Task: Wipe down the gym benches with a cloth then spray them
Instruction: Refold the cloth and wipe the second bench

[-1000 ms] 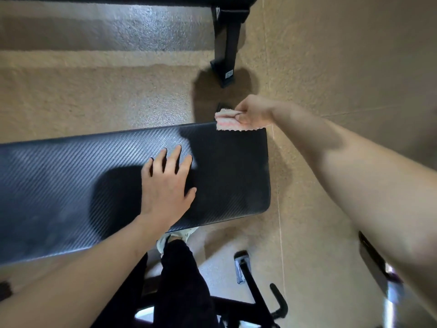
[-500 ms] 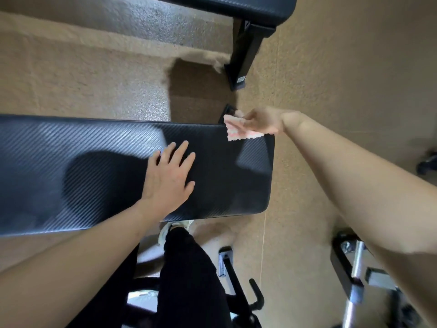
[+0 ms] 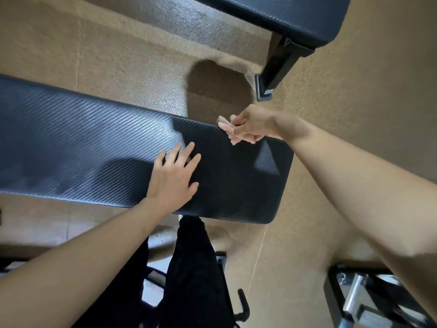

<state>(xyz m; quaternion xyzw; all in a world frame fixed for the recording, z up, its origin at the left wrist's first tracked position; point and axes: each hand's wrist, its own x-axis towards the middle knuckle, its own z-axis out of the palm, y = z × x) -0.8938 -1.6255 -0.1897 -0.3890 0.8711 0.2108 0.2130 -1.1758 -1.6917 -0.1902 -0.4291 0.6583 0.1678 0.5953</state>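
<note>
On black padded bench (image 3: 94, 143): left hand (image 3: 173, 179) pressed flat, fingers spread, gripping nothing. At far edge near bench end: right hand (image 3: 250, 125) closed around bunched pink cloth (image 3: 225, 126), touching pad.

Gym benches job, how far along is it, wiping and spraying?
Nothing looks clearly finished. In hand: the right hand grips a small pink cloth at the far edge of the near black textured padded bench, close to its end, while the left hand lies flat on the pad. Left: the second black bench beyond is untouched now, and no spray bottle is in view, so spraying seems not yet begun.
</note>
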